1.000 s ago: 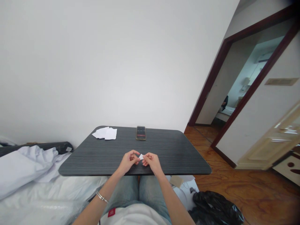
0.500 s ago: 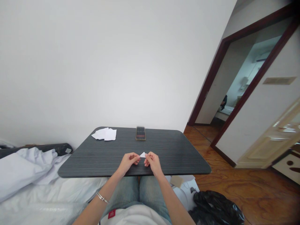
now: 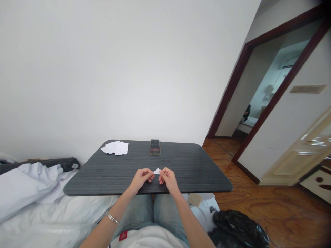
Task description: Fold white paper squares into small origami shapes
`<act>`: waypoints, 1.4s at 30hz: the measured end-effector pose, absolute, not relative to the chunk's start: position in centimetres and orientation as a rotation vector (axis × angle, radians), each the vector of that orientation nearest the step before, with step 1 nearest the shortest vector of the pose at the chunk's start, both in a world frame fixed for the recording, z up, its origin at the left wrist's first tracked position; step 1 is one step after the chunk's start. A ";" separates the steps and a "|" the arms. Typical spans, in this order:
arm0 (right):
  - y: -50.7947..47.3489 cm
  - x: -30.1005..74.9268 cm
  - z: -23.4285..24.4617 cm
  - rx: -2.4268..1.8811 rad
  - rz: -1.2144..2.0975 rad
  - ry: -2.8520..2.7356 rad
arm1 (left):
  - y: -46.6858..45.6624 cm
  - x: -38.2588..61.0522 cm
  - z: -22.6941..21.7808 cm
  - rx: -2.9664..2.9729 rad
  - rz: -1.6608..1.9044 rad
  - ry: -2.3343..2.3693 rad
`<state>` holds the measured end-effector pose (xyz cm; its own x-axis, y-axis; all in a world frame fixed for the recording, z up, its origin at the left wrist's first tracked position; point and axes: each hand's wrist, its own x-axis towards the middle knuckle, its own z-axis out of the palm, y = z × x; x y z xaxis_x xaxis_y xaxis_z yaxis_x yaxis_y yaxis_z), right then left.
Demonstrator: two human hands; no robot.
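A small folded piece of white paper (image 3: 157,171), triangular in outline, is stretched between my two hands just above the near part of the dark table (image 3: 124,172). My left hand (image 3: 143,176) pinches its left corner between thumb and finger. On the other side my right hand (image 3: 167,178) grips the right corner in the same way, other fingers curled. At the back left of the table lies a loose stack of white paper sheets (image 3: 119,148). A phone (image 3: 155,147) in a clear-edged case lies near the back edge, beyond my hands.
A white wall rises behind the table. White cloth (image 3: 28,182) and plastic-covered bedding (image 3: 57,213) lie to the left. On the wooden floor at right are a black plastic bag (image 3: 238,227) and a cardboard piece (image 3: 194,199). A doorway stands farther right.
Both hands keep their pinch on the folded paper. The paper and my right hand have shifted very slightly to the left; the stack and phone stay put.
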<state>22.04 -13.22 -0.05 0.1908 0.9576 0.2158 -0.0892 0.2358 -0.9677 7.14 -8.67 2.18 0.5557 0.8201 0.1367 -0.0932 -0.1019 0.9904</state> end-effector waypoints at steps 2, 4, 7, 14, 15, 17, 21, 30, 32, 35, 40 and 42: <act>-13.2 22.0 0.0 -1.044 0.969 -1.097 | -8.7 7.1 2.2 1.477 0.877 0.651; -13.3 22.0 0.0 -1.046 0.975 -1.094 | -8.8 7.1 2.3 1.477 0.882 0.651; -13.3 22.0 0.1 -1.048 0.979 -1.088 | -8.8 7.1 2.4 1.472 0.882 0.648; -13.2 22.0 -0.1 -1.037 0.951 -1.083 | -8.7 7.3 2.4 1.323 0.858 0.663; -13.2 22.0 -0.1 -1.037 0.951 -1.085 | -8.7 7.3 2.4 1.323 0.851 0.671; -13.2 22.1 -0.1 -1.034 0.949 -1.094 | -8.7 7.4 2.4 1.356 0.827 0.677; -13.3 22.1 0.0 -1.023 0.941 -1.116 | -8.8 7.3 2.5 1.415 0.788 0.670; -13.9 21.8 0.9 -0.994 0.871 -1.128 | -8.8 7.1 2.6 1.425 0.778 0.625; -14.0 21.7 1.0 -1.009 0.846 -1.136 | -8.8 7.1 2.6 1.421 0.777 0.621; -14.0 21.8 0.9 -1.025 0.821 -1.128 | -8.8 7.0 2.6 1.414 0.780 0.610; -13.9 21.8 0.8 -1.001 0.785 -1.069 | -8.8 7.1 2.7 1.438 0.756 0.595; -14.0 21.8 0.8 -0.982 0.777 -1.058 | -8.9 7.2 2.7 1.453 0.747 0.594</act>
